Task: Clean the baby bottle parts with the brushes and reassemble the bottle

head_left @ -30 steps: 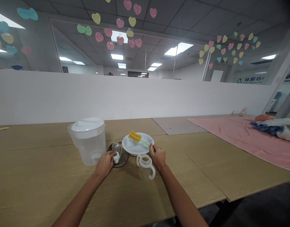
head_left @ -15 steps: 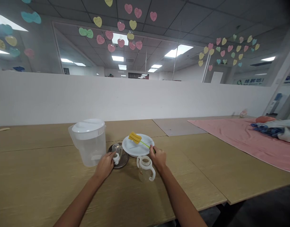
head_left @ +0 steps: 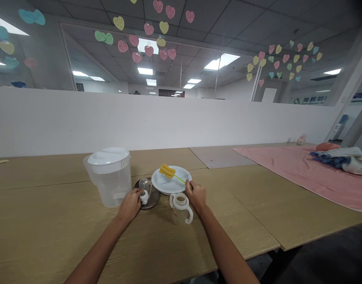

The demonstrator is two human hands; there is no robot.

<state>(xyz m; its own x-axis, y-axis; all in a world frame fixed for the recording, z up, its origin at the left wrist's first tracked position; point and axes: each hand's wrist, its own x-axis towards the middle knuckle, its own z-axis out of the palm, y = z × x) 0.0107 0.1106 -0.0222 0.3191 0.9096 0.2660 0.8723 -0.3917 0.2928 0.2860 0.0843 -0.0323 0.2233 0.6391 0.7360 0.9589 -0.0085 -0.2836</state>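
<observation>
My right hand (head_left: 197, 195) is closed round the green handle of a sponge brush (head_left: 167, 171), whose yellow head rests over a white bowl (head_left: 157, 188). My left hand (head_left: 130, 205) pinches a small white plastic bottle collar (head_left: 144, 197) above a dark round tray (head_left: 155, 202). A clear dome-shaped cap (head_left: 144, 184) lies on that tray, just past my left fingertips. Between my forearms a clear baby bottle (head_left: 180, 215) with two white handles stands upright, its top uncovered, close to my right hand.
A large translucent lidded pitcher (head_left: 111, 189) stands left of the tray. On the right, a pink cloth (head_left: 281, 167) covers part of the wooden table (head_left: 51, 236), with bundled fabric (head_left: 343, 159) on it. A white partition (head_left: 181, 122) rises behind.
The whole view has shifted slightly, moving everything a little up and left. Both hands keep their hold, and the brush stays over the bowl.
</observation>
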